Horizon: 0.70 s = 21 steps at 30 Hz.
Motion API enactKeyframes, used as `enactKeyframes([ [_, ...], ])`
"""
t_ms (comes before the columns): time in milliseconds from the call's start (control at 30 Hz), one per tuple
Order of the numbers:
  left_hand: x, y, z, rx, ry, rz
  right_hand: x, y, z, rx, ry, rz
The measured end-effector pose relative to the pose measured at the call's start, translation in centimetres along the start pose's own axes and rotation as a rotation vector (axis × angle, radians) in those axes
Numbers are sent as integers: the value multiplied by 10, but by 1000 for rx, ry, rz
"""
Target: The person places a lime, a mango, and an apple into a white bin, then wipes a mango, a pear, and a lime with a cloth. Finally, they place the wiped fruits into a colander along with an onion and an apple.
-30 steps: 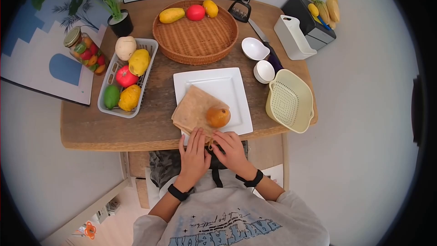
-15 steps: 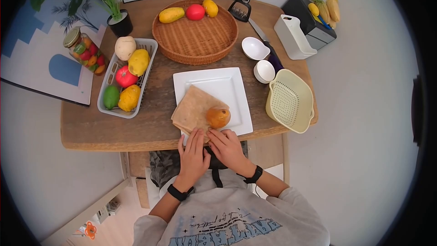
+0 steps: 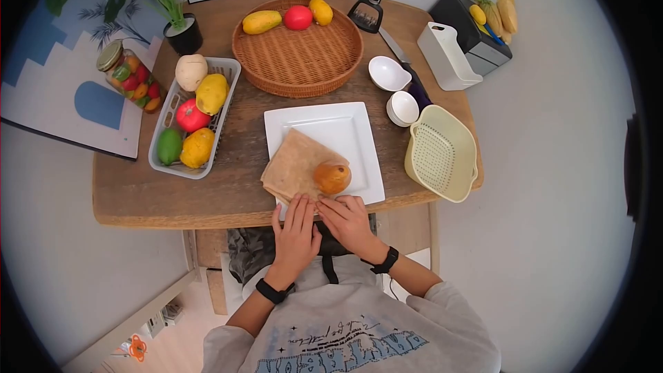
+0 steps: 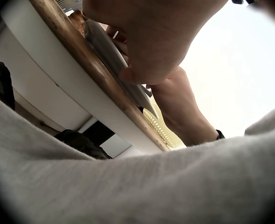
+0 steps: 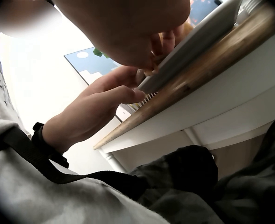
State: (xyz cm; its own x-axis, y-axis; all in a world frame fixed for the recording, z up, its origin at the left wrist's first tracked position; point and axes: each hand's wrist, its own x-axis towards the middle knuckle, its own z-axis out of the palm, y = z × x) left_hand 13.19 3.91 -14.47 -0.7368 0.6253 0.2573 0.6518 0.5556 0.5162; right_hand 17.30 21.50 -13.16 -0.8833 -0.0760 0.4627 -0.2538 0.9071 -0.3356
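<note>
A folded, mottled tan flatbread-like sheet [image 3: 295,162] lies askew on a square white plate [image 3: 356,124] at the table's front edge. On its right corner rests a brownish-orange pear [image 3: 332,177]. My left hand [image 3: 295,238] lies with straight fingers over the sheet's near edge, thumb low by the plate's rim. Right beside it my right hand [image 3: 347,223] has its fingers bent down, pinching the sheet's near edge just below the pear. From the side, the right wrist view shows the curled fingers [image 5: 163,44] at the plate's rim; the pinched part is mostly hidden.
A grey basket [image 3: 229,69] of fruit stands left, near a jar [image 3: 131,81] and potted plant [image 3: 183,33]. Behind is a round wicker tray [image 3: 297,55] with three fruits. White bowls [image 3: 388,73], a knife [image 3: 394,45] and a yellow colander [image 3: 442,152] sit right.
My right hand has shifted slightly left, closer to my left hand, and its fingers have drawn together at the sheet's near edge. The left hand, sheet and pear have stayed put.
</note>
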Motion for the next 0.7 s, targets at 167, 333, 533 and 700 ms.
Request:
enactKeyframes([
  [167, 0, 1, -1, 8, -9, 6, -3, 3, 2, 17, 45, -21],
  [333, -1, 0, 1, 24, -8, 8, -8, 2, 2, 88, 74, 7],
  [533, -1, 0, 3, 29, -11, 7, -11, -6, -11, 195, 110, 121],
  [700, -1, -1, 3, 43, -9, 16, -7, -1, -18, 201, 225, 156],
])
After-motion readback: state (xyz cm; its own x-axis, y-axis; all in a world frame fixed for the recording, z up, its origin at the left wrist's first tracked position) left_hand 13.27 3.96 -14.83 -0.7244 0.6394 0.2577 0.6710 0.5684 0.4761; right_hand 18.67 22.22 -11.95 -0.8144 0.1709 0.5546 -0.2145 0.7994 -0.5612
